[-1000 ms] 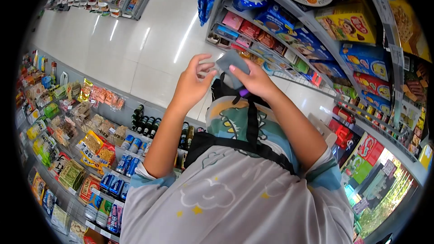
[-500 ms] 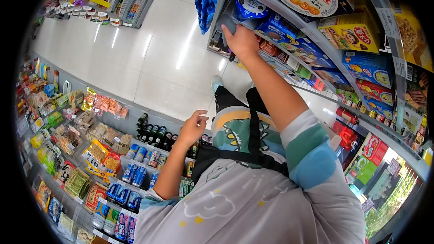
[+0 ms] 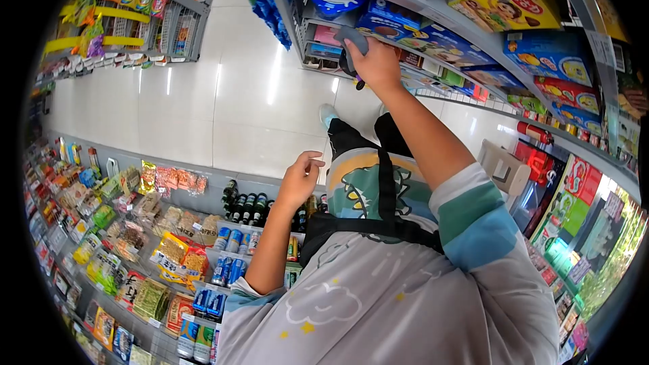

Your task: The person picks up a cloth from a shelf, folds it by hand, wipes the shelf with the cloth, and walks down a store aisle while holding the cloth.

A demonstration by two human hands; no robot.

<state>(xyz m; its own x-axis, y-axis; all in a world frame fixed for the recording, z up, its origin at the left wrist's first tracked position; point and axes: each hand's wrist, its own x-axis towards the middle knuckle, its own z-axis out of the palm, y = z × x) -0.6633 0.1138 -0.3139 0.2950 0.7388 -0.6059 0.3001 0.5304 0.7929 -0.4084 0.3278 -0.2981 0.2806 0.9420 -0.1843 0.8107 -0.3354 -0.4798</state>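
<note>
Near the shelf (image 3: pixel 284 1), our right hand (image 3: pixel 376 66) clamps the cloth (image 3: pixel 352 38) thumb-on-top, presumably against slipping; our left hand (image 3: pixel 297 181) hangs fingers-apart.

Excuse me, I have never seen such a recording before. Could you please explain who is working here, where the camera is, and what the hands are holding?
There is no machine here: these are a person's two bare hands. One camera, worn on the head, looks forward and down over the person's shirt. The right hand grips a grey cloth-like item, in front of a shelf with blue boxes and a yellow box. Something dark hangs below it; I cannot tell what. The left hand holds nothing, its fingers loosely curled. On the person's left, shelves carry snack packets, drink cans and dark bottles. The floor is pale tile.
</note>
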